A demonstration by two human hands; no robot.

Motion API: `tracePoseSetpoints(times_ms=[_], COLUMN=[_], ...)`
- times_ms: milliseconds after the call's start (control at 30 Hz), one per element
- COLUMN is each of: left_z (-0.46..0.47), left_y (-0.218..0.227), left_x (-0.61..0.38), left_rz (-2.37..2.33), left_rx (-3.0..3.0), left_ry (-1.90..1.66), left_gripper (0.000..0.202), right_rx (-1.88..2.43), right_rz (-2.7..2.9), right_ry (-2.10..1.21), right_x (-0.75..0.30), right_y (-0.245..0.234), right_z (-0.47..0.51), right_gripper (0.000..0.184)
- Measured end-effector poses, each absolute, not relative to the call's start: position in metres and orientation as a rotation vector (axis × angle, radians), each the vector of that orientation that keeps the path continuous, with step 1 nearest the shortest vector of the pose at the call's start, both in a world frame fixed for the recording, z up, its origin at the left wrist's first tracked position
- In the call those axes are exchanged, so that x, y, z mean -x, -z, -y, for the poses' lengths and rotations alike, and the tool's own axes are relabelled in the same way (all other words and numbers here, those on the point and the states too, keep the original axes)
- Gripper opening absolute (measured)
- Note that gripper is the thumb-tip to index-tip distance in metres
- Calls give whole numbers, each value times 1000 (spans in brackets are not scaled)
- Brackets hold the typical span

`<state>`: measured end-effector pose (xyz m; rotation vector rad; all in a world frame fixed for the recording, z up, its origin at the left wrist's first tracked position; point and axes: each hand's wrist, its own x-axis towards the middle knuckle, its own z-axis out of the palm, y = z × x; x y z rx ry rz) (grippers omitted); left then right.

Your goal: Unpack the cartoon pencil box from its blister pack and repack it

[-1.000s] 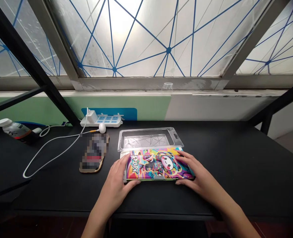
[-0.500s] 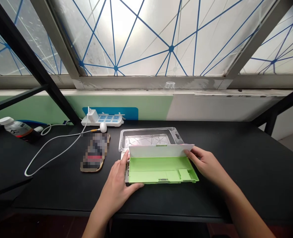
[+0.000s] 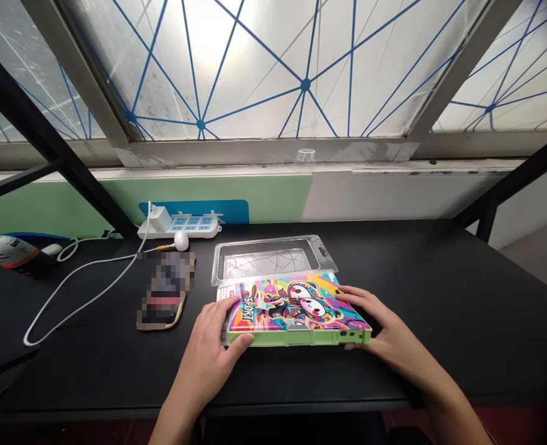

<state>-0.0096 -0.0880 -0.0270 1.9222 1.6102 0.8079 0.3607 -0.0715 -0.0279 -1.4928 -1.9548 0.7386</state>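
Note:
A pencil box [image 3: 296,309] with a bright cartoon lid and light green sides lies in front of me, its lid down. Letters on the lid read "E-SPORT". My left hand [image 3: 212,330] grips the left end, thumb along the front side and fingers at the back corner. Around the right end is my right hand [image 3: 377,318], fingers on top of the lid and thumb low by the front corner. A printed card [image 3: 224,293] sticks out from under the box on the left. Just behind stands a clear plastic tray [image 3: 273,262], touching or nearly touching the box.
To the left lies a phone [image 3: 166,293], its screen blurred. A white cable [image 3: 88,266] loops beside it to a power strip [image 3: 180,225] by the wall. A bottle [image 3: 4,250] is at the far left. Black frame bars [image 3: 69,173] slant up at both sides of the black desk [image 3: 449,296].
The pencil box's lid has swung from upright down over its green inside, so the cartoon print now shows. My right hand has moved from the lid's edge to the right end. The view has shifted slightly.

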Motion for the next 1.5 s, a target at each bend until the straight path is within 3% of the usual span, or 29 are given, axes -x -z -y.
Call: tracePoseSetpoints(times_ms=[133, 300, 533, 700, 1000, 1167, 1400, 1500], left_z=[88, 87, 91, 92, 89, 90, 89, 89], left_y=[27, 27, 33, 35, 34, 33, 29, 23], left_x=[10, 6, 9, 11, 12, 14, 16, 18], left_rz=[-1583, -1613, -1642, -1624, -1537, -1537, -1526, -1516], left_rx=[-2006, -2004, -1908, -1918, -2052, -2043, -2098, -1951], left_ry=[-785, -728, -781, -794, -738, -746, -632, -667], left_gripper=[48, 33, 66, 92, 99, 90, 55, 53], right_rx=[1525, 1761, 1709, 1417, 1382, 1306, 1121, 955], right_rz=[1951, 1988, 2057, 2395, 2411, 2328, 2174, 2165], right_ry=[-560, -313, 219, -17, -104, -15, 209, 254], right_x=[-351, -342, -311, -269, -238, -238, -240, -248], right_y=[32, 35, 23, 4, 11, 12, 9, -1], right_z=[64, 57, 56, 45, 27, 30, 35, 49], right_gripper=[44, 47, 38, 32, 20, 14, 9, 13])
